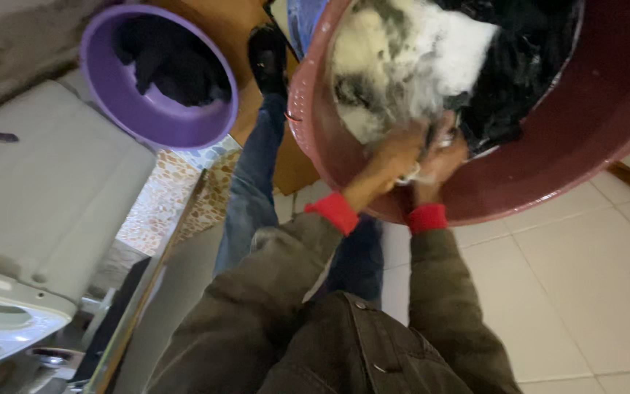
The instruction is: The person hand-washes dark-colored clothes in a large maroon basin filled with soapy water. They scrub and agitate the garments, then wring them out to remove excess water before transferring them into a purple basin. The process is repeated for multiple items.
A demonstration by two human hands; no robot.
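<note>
A large maroon basin (585, 138) is filled with soapy water, white foam (417, 51) and dark wet laundry (526, 58). Both of my hands are inside it at its near rim, pressed close together. My left hand (395, 155) and my right hand (442, 157) are both closed on a fold of the dark wet cloth, with suds around the fingers. My sleeves are olive with red cuffs (337, 211). My leg in blue jeans (257, 175) and a black shoe (266, 51) stretch out beside the basin.
A purple basin (122, 109) holding dark clothes stands to the left on a wooden surface. A white appliance (45, 204) fills the left side. Pale floor tiles (577, 284) lie to the right, and a pebble-patterned strip (176, 197) runs beside the appliance.
</note>
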